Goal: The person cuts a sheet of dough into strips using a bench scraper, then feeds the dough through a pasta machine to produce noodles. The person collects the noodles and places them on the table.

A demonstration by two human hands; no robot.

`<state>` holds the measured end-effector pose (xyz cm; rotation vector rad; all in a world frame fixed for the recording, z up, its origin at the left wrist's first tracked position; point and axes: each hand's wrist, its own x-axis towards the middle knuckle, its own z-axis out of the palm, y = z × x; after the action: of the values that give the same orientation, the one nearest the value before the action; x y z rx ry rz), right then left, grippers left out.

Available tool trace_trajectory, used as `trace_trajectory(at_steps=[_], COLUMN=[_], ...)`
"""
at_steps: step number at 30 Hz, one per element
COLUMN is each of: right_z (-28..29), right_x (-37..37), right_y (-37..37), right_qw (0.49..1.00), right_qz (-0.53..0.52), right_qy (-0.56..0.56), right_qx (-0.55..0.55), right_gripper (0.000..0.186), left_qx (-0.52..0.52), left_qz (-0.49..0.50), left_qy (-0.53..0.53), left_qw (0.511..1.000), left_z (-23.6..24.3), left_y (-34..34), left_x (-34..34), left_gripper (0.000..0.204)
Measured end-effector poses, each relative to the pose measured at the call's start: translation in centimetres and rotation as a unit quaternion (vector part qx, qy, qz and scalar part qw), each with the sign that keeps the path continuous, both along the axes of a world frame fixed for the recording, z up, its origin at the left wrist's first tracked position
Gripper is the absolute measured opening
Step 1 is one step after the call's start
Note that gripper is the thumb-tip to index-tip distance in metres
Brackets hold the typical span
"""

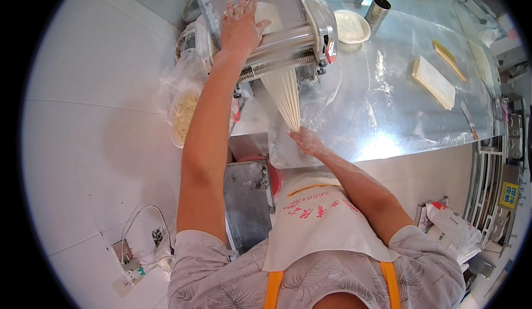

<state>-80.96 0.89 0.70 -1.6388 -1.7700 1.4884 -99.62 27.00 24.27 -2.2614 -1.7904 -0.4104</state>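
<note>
My left hand [240, 27] lies with fingers spread on a pale dough sheet [268, 16] on the sloping metal feed plate of a noodle machine [322, 15]. Cut noodles [283, 95] hang in a fan of strands from the rollers [280, 62] at the machine's front. Below it, my right hand [306, 141] is closed around the lower ends of the strands and draws them together near the table's front edge. Flour dusts both hands.
On the metal table [354, 126] stand a white bowl of flour [351, 27] and a steel cup [378, 8]. Farther right lie a stack of flat pale sheets [435, 82], a yellow-edged scraper-like tool [449, 59] and a knife [469, 119]. A bagged container of yellowish crumbs [185, 115] sits left of the machine.
</note>
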Motion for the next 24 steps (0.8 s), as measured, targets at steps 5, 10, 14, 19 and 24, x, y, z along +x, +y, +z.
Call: trace_trajectory(at_steps=[5,10,14,19,24], right_z=[0.0,0.0,1.0,0.7,2.0], right_x=[0.2,0.2,0.5,1.0,1.3], right_y=[-0.6,-1.4,-1.6,-2.2,-3.1], right_qw=[0.998,0.998,0.996,0.997,0.991], right_qz=[0.0,0.028,0.051,0.049,0.01], right_qy=[-0.012,-0.008,-0.001,0.006,0.032], right_qx=[-0.063,-0.047,-0.069,-0.064,-0.128], right_gripper=[0.059,0.058,0.056,0.052,0.053], left_qx=[-0.02,-0.014,-0.036,-0.036,-0.02], left_qz=[-0.01,-0.021,-0.022,-0.033,-0.038], left_qy=[0.004,-0.005,-0.006,-0.015,-0.053], left_qw=[1.0,1.0,0.999,0.999,0.998], left_z=[0.0,-0.6,-0.8,-1.0,-1.8], left_y=[0.0,-0.4,-0.8,-1.1,-2.1], left_x=[-0.4,-0.7,-0.8,-0.7,-1.0], left_gripper=[0.065,0.058,0.056,0.057,0.055])
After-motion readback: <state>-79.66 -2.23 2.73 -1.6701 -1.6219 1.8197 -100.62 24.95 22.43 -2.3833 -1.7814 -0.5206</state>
